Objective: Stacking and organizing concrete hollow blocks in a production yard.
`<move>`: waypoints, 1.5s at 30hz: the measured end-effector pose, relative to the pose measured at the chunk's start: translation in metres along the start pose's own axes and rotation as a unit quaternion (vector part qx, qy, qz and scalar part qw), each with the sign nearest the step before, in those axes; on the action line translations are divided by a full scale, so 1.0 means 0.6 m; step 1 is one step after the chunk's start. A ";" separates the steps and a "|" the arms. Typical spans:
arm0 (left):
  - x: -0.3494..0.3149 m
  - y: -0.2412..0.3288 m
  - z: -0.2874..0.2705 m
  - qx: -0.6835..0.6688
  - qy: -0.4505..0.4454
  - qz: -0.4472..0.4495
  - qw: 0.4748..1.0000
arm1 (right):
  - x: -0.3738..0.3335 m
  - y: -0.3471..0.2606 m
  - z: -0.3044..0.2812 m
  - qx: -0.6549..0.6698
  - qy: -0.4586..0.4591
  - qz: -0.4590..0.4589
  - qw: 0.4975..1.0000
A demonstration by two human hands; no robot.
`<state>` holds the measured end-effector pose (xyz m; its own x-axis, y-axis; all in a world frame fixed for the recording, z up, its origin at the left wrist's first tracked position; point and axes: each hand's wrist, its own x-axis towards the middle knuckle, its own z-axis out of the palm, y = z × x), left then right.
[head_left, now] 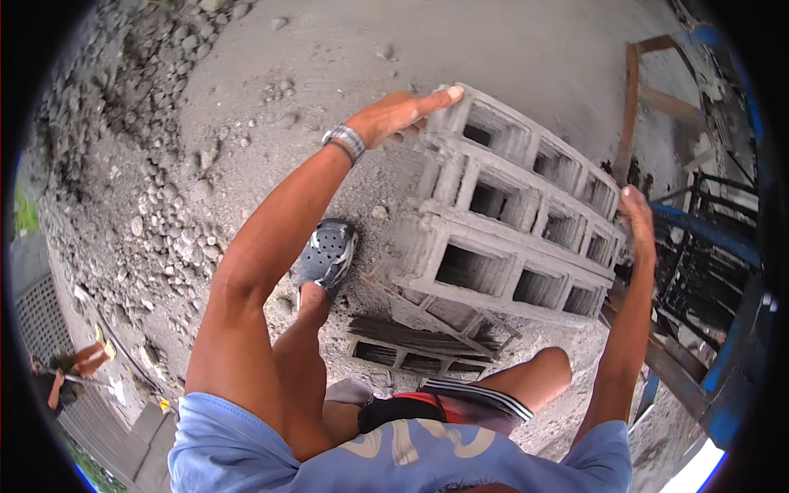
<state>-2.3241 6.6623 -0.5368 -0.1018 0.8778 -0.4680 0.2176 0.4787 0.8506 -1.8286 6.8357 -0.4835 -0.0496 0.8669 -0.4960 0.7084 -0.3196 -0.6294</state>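
Several grey hollow concrete blocks stand together in front of me, their cavities facing up toward me. My left hand (pixel 403 115) has its thumb over the left end of the farthest concrete block (pixel 530 127); its fingers are curled beside that end, partly hidden. My right hand (pixel 637 218) presses against the right end of the same block, fingers bent and partly out of sight. A middle concrete block (pixel 534 197) and a nearer concrete block (pixel 509 283) lie close against it. Whether the far block is lifted off the others, I cannot tell.
Another hollow block (pixel 419 360) with dark thin slats sits by my legs. At right stands a blue and rusty metal frame (pixel 699 230). Loose gravel (pixel 156 205) covers the left ground. A person (pixel 74 370) holding a long handle is at the far left.
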 end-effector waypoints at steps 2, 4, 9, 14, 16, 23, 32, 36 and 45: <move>0.005 0.019 0.023 -0.009 -0.055 -0.034 0.998 | 0.006 0.075 -0.012 0.166 -0.120 0.068 0.977; 0.008 0.000 0.013 -0.026 -0.062 -0.056 0.996 | -0.021 0.046 0.084 0.341 -0.182 0.065 0.920; -0.015 0.014 0.032 -0.068 -0.046 -0.032 0.996 | -0.058 0.037 0.051 0.399 -0.207 0.113 0.886; -0.086 -0.009 0.011 -0.063 -0.007 -0.078 0.995 | -0.121 0.098 0.034 0.431 -0.131 0.107 0.886; -0.115 -0.027 0.014 -0.068 -0.022 -0.113 0.991 | -0.154 0.107 0.064 0.437 -0.117 0.098 0.887; -0.141 -0.031 0.089 -0.150 -0.098 -0.100 0.979 | -0.125 0.276 0.053 0.449 -0.111 0.090 0.882; -0.128 -0.034 0.125 -0.354 -0.031 -0.035 0.934 | -0.180 0.220 0.081 0.434 -0.094 0.107 0.890; -0.126 -0.040 0.127 -0.314 -0.057 -0.001 0.948 | -0.187 0.228 0.085 0.426 -0.091 0.115 0.893; -0.107 -0.095 0.121 -0.392 -0.083 -0.041 0.915 | -0.149 0.260 0.104 0.454 -0.106 0.111 0.878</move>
<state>-2.2596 6.5774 -0.5726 0.0768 0.8552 -0.5127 -0.5534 0.4642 0.6915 -1.7574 6.6845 -0.5746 -0.1787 0.6849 -0.7064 -0.1312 -0.7281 -0.6728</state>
